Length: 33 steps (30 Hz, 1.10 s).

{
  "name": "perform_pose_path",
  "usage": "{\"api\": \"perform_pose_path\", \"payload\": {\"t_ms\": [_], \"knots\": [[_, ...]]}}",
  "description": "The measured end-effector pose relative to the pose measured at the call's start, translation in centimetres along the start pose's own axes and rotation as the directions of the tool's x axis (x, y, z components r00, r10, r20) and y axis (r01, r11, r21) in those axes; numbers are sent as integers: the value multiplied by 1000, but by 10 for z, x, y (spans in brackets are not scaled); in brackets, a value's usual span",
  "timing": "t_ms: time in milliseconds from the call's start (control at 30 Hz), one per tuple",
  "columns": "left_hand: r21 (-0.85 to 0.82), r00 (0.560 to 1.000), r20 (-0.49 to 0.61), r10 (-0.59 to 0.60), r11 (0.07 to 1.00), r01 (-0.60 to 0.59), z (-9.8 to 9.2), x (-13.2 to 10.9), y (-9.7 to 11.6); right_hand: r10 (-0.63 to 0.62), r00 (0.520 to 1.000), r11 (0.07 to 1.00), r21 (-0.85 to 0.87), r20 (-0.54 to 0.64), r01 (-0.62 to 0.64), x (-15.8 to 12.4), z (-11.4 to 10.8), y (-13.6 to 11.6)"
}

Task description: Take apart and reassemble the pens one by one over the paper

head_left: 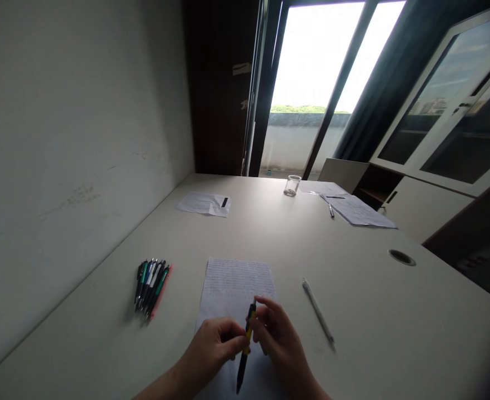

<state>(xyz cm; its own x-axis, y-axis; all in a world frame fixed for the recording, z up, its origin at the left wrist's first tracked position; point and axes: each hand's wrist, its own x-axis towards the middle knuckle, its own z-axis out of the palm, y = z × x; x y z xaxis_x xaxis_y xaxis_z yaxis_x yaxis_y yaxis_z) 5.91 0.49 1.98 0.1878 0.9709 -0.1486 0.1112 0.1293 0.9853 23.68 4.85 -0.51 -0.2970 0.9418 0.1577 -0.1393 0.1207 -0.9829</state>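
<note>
A small clear glass is being shown at the far end of the table, standing upright near the window. Whether anything is in it cannot be told from here. A round cable hole is being seen in the tabletop on the right, and nothing is passing through it.

A yellow and black pen is being held by both hands above the near end of a written sheet. Its long axis is being kept nearly in line with the view, running near to far. The dark lower end is being pointed toward the person, and the upper end is being tipped slightly right, toward the window. The barrel is being pinched at its middle by the fingertips of the left hand. The upper part is being grasped by the curled fingers of the right hand.

A bundle of pens is being left lying to the left of the sheet, and a white pen is lying alone to its right. Further sheets are being kept at the far right beside the glass, and a folded paper at the far left.
</note>
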Motion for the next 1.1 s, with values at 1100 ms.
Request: {"api": "perform_pose_path", "payload": {"t_ms": [1100], "knots": [[254,944,-300,139,965,-61,-42,7,0,157,866,951,309,-474,-3,31,-49,-8]]}}
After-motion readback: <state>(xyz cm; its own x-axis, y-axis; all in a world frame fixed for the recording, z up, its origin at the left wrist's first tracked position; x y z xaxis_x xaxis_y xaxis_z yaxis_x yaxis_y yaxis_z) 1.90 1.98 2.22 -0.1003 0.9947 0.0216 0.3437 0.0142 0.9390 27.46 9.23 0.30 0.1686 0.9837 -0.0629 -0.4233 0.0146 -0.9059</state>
